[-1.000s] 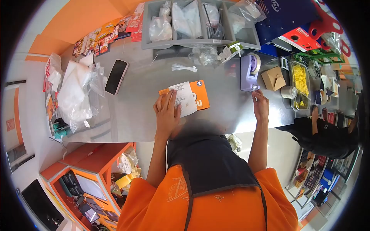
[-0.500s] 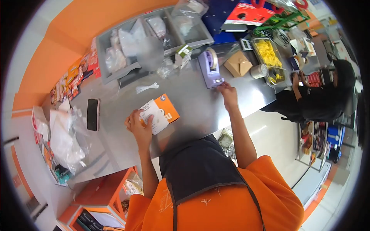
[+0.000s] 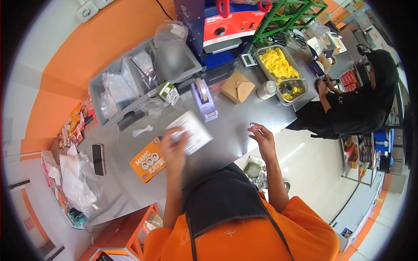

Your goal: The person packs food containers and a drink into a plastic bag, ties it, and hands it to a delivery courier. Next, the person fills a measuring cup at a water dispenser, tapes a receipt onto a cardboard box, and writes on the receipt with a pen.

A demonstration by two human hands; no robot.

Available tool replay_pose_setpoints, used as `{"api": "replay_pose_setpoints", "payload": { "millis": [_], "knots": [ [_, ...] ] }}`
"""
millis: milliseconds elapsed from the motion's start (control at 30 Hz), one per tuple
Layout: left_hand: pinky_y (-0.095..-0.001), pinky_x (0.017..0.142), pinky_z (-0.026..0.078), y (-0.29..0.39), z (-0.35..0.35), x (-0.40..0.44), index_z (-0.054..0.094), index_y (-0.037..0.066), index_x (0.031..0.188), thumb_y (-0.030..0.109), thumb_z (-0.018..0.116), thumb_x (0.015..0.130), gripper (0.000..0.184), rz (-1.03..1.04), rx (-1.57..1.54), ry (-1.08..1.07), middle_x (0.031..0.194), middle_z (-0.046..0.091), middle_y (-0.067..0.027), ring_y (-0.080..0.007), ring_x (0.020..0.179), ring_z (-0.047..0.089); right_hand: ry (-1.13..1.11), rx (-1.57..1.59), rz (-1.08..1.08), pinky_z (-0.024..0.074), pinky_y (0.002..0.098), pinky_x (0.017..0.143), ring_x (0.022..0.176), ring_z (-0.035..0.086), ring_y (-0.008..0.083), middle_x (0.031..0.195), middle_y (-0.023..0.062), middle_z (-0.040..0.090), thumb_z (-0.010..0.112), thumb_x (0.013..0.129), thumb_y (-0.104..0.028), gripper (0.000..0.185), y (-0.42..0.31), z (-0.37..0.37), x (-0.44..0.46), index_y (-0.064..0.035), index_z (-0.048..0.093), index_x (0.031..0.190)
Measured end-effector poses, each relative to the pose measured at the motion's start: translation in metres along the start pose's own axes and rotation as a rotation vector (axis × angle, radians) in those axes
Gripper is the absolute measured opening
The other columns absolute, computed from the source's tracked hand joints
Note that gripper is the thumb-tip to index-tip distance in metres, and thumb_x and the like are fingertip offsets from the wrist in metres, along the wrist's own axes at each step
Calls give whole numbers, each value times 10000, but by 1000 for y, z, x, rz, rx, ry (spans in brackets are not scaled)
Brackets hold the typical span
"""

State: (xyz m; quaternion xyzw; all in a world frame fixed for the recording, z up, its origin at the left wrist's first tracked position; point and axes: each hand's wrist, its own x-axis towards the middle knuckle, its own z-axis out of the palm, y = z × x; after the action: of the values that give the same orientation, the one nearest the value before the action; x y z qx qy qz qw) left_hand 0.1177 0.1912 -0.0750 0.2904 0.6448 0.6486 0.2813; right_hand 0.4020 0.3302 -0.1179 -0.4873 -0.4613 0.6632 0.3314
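Observation:
My left hand (image 3: 175,150) grips a white printed slip of paper (image 3: 197,134), raised over the metal table and slightly blurred. Partly behind that hand, an orange box (image 3: 146,162) lettered "MANG KATSU" lies on the tabletop. My right hand (image 3: 265,141) is pinched over the table's front edge, a small whitish piece of tape (image 3: 251,126) at its fingertips. Beyond both hands stands a lilac tape dispenser (image 3: 205,103), which neither touches.
A grey divided bin (image 3: 130,106) of plastic bags sits at the back left. A brown carton (image 3: 237,87), a can (image 3: 266,90) and a tub of yellow food (image 3: 278,63) stand right. A phone (image 3: 99,159) lies left. A co-worker (image 3: 357,102) in black works at far right.
The white slip has been lifted off the orange box by my left hand. My right hand has come away from the dispenser's cutting end with a bit of tape. The view has shifted.

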Motion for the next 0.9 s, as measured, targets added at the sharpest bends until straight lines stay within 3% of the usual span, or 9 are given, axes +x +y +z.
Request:
{"api": "replay_pose_setpoints", "payload": {
  "millis": [100,233,367,400,500,533,633,700,900],
  "knots": [
    [-250,803,512,-18,119,44,658,9,1169,46,727,882,297,64,-133,-121,1113,650,-86,-153,999,614,-20,12,-117,517,341,903,1083,634,211,1267,104,607,595,972,-87,207,-30,-16,20,-13,616,1164],
    [-365,946,464,-65,207,89,648,-16,1165,70,696,870,311,288,363,-134,1273,550,-190,-321,1125,547,-39,-151,-362,518,344,902,1076,627,208,1226,100,615,618,954,-58,290,-71,-14,94,-30,556,1236],
    [-519,1021,376,-65,218,83,613,0,1270,122,680,875,419,459,887,25,1425,393,-253,-442,1186,446,-144,-554,-604,520,405,889,1071,645,357,1197,204,647,625,891,-34,520,-58,8,183,-57,400,1359],
    [-564,1051,351,-68,217,82,591,27,1318,188,668,898,457,471,889,-10,1499,290,-252,-496,1271,376,-158,-681,-653,522,419,879,1053,653,389,1172,228,661,627,877,-32,564,-59,12,192,-61,368,1377],
    [-558,1095,326,-76,216,75,593,47,1323,198,647,920,435,453,808,-16,1502,286,-258,-497,1337,336,-212,-676,-516,528,453,851,966,665,444,1055,263,692,624,851,-28,631,-59,14,189,-62,312,1397],
    [-552,1105,320,-79,214,72,592,60,1331,201,643,925,433,422,753,-60,1501,283,-263,-495,1347,326,-157,-612,-512,541,447,803,869,707,395,954,231,721,645,863,-45,525,-56,14,181,-33,411,1333],
    [-543,1121,317,-78,195,51,580,91,1356,214,628,940,436,380,647,-180,1502,267,-280,-494,1364,308,-180,-495,-333,538,427,809,925,698,351,1039,224,699,683,871,-89,313,-46,1,147,4,592,1156],
    [-549,1111,333,-82,185,40,563,102,1375,226,613,949,446,432,654,-230,1507,250,-298,-499,1357,310,-112,-496,-436,520,410,851,1004,659,326,1100,214,661,702,875,-120,193,-43,-3,135,16,658,1004],
    [-555,1136,295,-83,182,31,553,152,1400,247,614,954,460,389,652,-244,1535,179,-313,-514,1391,257,-220,-569,-300,416,355,994,1200,534,284,1275,156,552,727,854,-184,226,-55,14,152,33,718,914]
  ]
}}
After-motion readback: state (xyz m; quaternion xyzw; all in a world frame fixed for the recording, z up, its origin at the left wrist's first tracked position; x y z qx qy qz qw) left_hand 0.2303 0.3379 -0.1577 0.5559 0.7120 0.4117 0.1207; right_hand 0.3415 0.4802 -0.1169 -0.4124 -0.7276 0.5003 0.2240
